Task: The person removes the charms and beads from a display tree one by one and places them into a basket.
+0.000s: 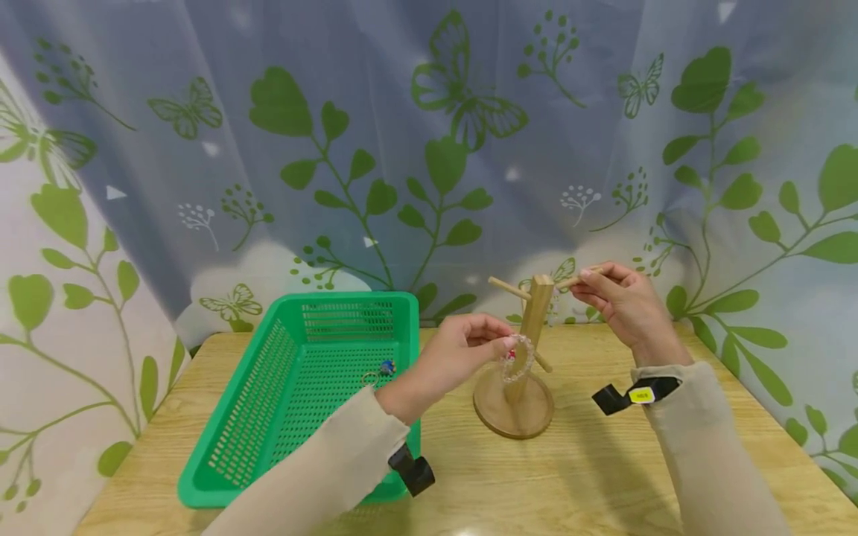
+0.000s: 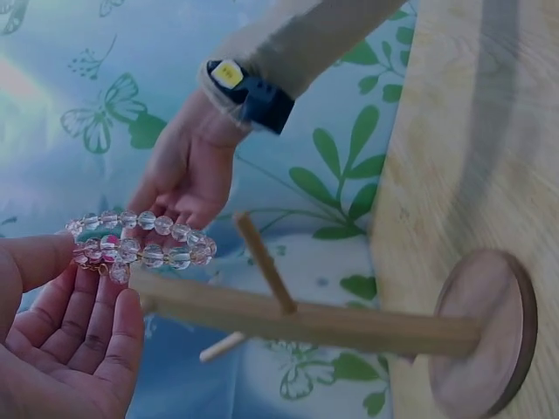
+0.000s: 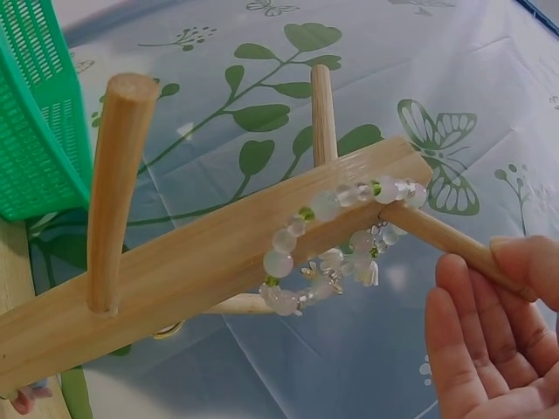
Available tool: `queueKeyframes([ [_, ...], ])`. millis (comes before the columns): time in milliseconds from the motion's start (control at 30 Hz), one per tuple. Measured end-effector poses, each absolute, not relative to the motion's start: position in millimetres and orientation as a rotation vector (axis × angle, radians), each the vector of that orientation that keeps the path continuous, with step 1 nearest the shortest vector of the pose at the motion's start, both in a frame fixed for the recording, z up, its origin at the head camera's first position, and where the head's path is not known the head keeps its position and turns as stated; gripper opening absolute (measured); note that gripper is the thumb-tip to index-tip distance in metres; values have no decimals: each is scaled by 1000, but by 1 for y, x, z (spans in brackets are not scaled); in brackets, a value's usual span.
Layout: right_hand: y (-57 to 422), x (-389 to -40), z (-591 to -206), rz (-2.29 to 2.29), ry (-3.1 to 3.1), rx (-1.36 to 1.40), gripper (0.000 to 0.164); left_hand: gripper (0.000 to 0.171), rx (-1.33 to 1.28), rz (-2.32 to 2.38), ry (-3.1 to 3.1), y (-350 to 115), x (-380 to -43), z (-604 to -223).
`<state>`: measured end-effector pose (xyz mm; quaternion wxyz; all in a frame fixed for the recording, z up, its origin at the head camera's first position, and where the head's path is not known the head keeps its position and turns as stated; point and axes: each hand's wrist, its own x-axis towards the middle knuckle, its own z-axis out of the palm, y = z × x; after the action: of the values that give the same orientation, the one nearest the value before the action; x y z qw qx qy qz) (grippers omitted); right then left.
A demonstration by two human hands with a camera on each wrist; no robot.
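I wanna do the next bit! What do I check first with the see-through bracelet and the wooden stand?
1. Clear beaded bracelet held: ok, the left hand pinches it.
2. Wooden stand upright: ok, its round base sits on the table.
3. Upper peg held: ok, the right hand pinches it.
4. Peg's outer end free: not ok, the right hand is on it, so a bracelet probably couldn't slide on there yet.
5. White-and-green bracelet hanging: ok, it's on that peg, near the post.
6. Base fixed down: cannot tell.
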<state>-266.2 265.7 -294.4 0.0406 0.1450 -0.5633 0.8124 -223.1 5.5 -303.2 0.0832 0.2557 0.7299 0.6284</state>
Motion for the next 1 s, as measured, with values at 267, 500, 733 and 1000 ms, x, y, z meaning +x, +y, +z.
queueKeyframes([
  [267,264,-265,-293,2459,-1736,403,9,20,646,1865,2206,-34,-236,-302],
  [500,261,-263,-294,2424,-1724,418,8,19,494,1877,2277,-68,-250,-310],
  [733,262,-259,-295,2380,-1750,403,6,22,369,1912,2312,-97,-265,-321],
  [1000,261,-253,-294,2362,-1766,416,8,26,363,1901,2391,-122,-278,-333],
])
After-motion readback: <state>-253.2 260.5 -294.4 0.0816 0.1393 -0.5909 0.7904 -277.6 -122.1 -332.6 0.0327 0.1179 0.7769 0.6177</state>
